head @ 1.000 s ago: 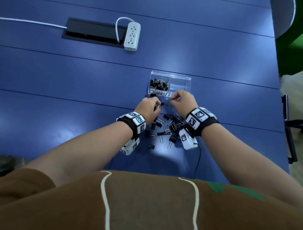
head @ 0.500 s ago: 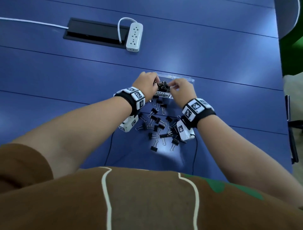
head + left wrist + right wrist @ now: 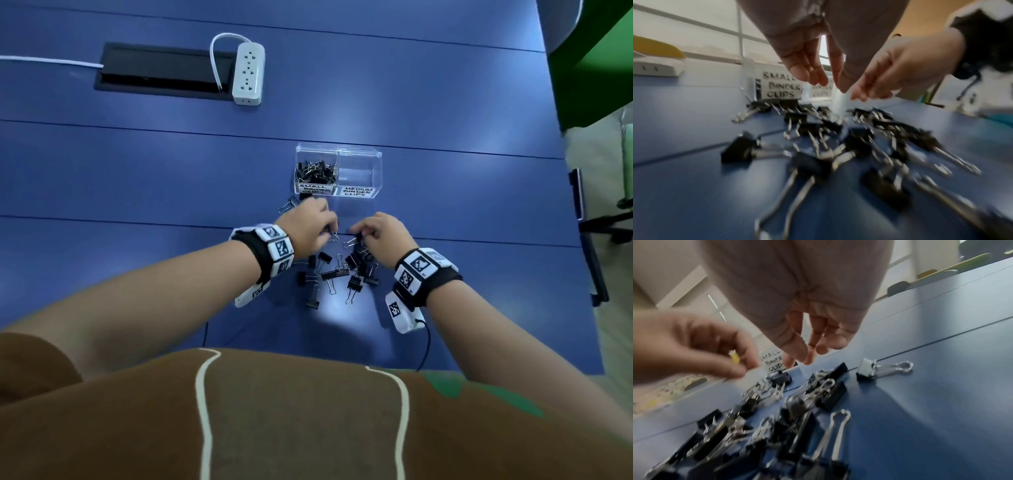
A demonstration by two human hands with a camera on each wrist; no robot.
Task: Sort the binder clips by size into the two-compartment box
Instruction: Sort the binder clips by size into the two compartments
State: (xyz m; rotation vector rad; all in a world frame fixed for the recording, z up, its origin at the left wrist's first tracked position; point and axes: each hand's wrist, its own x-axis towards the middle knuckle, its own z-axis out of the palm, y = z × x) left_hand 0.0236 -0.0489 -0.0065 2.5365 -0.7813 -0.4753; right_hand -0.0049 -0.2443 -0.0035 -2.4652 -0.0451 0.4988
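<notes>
A clear two-compartment box (image 3: pixel 338 150) stands on the blue table. Its left half, labelled SMALL BINDER CLIPS (image 3: pixel 781 87), holds several small black clips (image 3: pixel 315 171). The right half, labelled MEDIUM (image 3: pixel 359 192), shows no clips. A pile of black binder clips (image 3: pixel 337 274) (image 3: pixel 838 146) (image 3: pixel 777 418) lies between my wrists, just short of the box. My left hand (image 3: pixel 330 229) (image 3: pixel 829 84) hovers over the pile's far edge with loosely hanging fingers, holding nothing. My right hand (image 3: pixel 358 233) (image 3: pixel 807 353) hangs beside it, fingers loosely curled and empty.
A white power strip (image 3: pixel 248 73) and a black cable hatch (image 3: pixel 161 73) sit far back on the left. One clip (image 3: pixel 865 371) lies apart at the pile's right. Two more clips (image 3: pixel 289 205) lie by the box's front left corner. The table's right edge (image 3: pixel 582 240) borders a chair.
Half a second ago both hands were up at the box's small compartment. They have since drawn back toward me and now hang empty over the pile.
</notes>
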